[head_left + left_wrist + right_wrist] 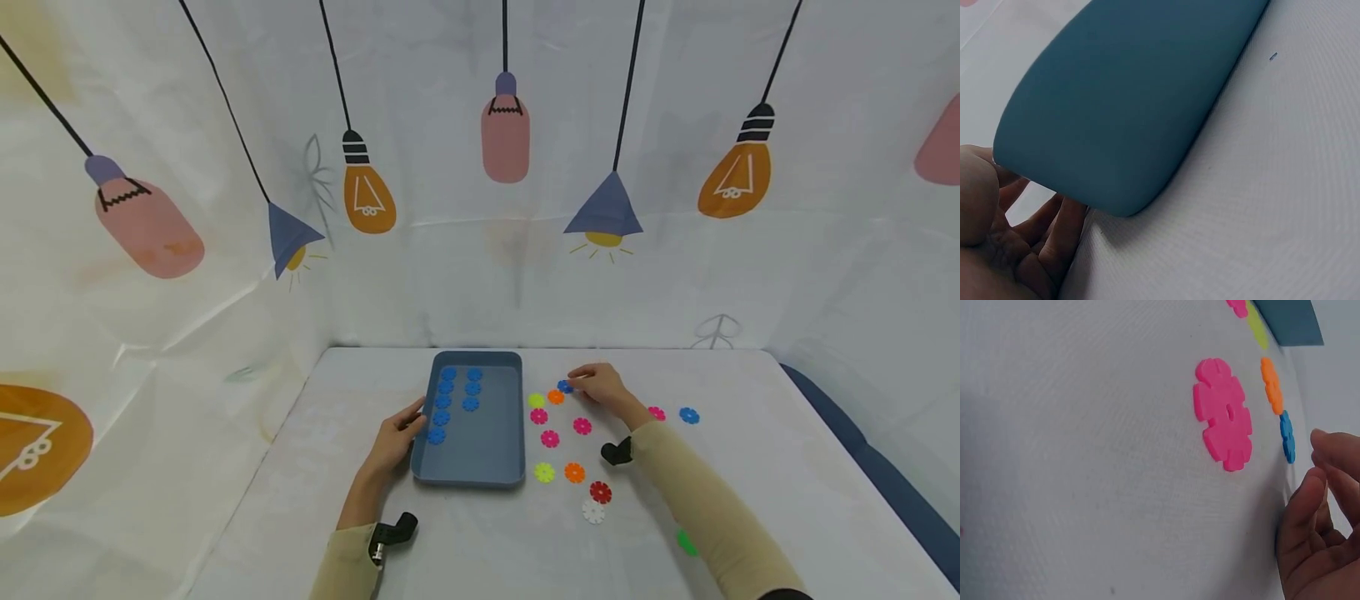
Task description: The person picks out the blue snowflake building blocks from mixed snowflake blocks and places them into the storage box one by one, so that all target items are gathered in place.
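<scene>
My left hand (392, 439) holds the left edge of a blue-grey tray (483, 450); in the left wrist view its thumb and fingers are around the tray's rim. Inside the tray, several blue notched discs (443, 402) lie in a long left column, with three more blue discs (472, 388) in a column beside it. My right hand (602, 387) is over the table right of the tray, fingertips close to a loose blue disc (565, 387). In the right wrist view a small gap shows between the fingertips and that blue disc (1287, 436).
Loose discs lie right of the tray: orange (556, 397), yellow-green (536, 401), several pink (582, 426), red (600, 492), white (593, 511). A blue disc (689, 415) lies further right, and a green disc (687, 542) sits partly behind the right sleeve. Printed wall sheeting stands behind the table.
</scene>
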Action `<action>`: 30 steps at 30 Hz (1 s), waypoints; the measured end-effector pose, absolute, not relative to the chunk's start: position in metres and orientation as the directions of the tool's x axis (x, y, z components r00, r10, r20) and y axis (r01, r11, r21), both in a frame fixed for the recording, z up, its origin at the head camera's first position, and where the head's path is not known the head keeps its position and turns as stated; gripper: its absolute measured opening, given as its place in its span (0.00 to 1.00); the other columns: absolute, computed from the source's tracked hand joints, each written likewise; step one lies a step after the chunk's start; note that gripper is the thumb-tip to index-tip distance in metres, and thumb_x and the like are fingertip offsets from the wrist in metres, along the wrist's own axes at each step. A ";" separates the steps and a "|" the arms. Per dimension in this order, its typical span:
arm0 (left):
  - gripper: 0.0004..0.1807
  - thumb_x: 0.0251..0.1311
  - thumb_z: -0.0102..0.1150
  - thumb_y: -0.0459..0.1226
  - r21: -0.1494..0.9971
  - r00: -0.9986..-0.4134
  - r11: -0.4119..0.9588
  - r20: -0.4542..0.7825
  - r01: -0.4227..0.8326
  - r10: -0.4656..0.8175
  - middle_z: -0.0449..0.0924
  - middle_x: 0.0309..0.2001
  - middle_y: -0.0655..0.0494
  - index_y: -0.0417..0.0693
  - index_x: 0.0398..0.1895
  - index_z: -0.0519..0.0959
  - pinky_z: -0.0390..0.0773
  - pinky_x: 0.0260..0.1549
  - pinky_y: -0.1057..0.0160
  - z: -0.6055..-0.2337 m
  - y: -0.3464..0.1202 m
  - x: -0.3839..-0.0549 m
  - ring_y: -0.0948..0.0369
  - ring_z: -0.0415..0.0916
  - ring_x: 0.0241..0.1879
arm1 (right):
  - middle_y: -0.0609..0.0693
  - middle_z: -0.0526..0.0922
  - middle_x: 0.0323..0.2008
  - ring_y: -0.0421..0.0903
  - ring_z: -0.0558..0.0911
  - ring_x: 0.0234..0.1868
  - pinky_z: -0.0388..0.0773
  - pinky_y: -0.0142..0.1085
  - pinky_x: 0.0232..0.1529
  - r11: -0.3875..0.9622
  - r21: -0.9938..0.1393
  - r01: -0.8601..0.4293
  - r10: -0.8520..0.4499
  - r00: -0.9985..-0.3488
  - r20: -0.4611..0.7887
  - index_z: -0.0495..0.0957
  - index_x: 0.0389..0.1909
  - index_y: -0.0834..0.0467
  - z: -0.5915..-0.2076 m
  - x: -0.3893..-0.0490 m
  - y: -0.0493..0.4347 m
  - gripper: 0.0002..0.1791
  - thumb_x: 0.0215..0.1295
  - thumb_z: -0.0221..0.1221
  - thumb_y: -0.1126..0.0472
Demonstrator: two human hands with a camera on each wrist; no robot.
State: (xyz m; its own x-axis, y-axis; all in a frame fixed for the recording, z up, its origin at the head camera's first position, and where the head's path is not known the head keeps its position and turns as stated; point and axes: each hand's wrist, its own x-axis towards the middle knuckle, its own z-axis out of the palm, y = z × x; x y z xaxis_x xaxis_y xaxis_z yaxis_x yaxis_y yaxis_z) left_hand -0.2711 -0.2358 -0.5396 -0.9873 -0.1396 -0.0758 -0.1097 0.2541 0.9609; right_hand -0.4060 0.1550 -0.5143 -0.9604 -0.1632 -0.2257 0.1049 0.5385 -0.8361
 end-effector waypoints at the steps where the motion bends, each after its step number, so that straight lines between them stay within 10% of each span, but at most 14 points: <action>1: 0.24 0.69 0.56 0.38 0.961 -0.987 0.254 -0.072 -0.107 -0.140 0.75 0.55 0.44 0.52 0.68 0.71 0.72 0.39 0.60 -0.540 -0.236 -0.271 0.54 0.69 0.47 | 0.53 0.76 0.31 0.47 0.73 0.29 0.72 0.34 0.32 0.544 -0.833 0.099 -0.163 -0.962 -0.221 0.80 0.53 0.63 -0.515 -0.406 0.156 0.19 0.66 0.61 0.55; 18: 0.24 0.69 0.56 0.39 0.960 -0.990 0.267 -0.050 -0.084 -0.131 0.77 0.52 0.44 0.50 0.68 0.71 0.72 0.36 0.60 -0.540 -0.236 -0.269 0.55 0.70 0.44 | 0.61 0.77 0.46 0.52 0.74 0.37 0.75 0.38 0.36 0.678 -0.735 -0.004 -0.225 -0.953 -0.202 0.81 0.54 0.60 -0.518 -0.409 0.152 0.22 0.58 0.68 0.59; 30: 0.25 0.68 0.57 0.40 0.961 -0.989 0.258 -0.067 -0.099 -0.129 0.76 0.55 0.44 0.53 0.68 0.71 0.71 0.39 0.60 -0.541 -0.236 -0.272 0.54 0.70 0.47 | 0.57 0.79 0.37 0.51 0.74 0.35 0.73 0.37 0.34 0.692 -0.722 -0.002 -0.228 -0.950 -0.215 0.82 0.48 0.63 -0.516 -0.414 0.153 0.20 0.55 0.70 0.60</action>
State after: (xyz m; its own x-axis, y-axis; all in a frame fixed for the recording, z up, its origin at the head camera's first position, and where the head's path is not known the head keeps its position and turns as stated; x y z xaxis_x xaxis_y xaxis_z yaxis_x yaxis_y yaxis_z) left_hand -0.2718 -0.2363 -0.5407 -0.9894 -0.1288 -0.0671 -0.0988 0.2584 0.9610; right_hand -0.4145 0.1530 -0.5161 -0.9497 -0.2276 -0.2152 -0.0023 0.6920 -0.7219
